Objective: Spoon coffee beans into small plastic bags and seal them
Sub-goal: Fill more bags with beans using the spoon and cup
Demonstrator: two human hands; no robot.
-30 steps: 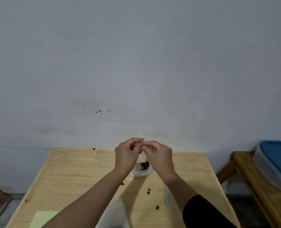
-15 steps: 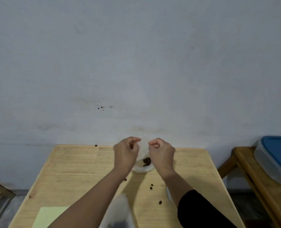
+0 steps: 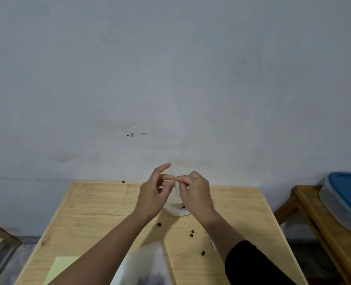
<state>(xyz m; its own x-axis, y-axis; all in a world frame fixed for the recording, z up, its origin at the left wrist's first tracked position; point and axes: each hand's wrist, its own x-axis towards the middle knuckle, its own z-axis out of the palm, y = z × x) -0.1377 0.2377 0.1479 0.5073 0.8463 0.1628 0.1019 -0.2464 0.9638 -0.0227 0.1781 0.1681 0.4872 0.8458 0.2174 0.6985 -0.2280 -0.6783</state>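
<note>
Both hands, left (image 3: 153,197) and right (image 3: 196,195), pinch the top of a thin, see-through bag (image 3: 175,209), brown beans (image 3: 183,207) below.

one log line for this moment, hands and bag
step: closing bag | left hand: pinches bag top | right hand: pinches bag top | bag: held over table, beans inside | loose beans on table

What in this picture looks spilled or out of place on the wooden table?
Loose coffee beans lie scattered on the wooden table, outside the small plastic bag that both hands hold; one stray bean sits at the far edge by the wall.
</note>
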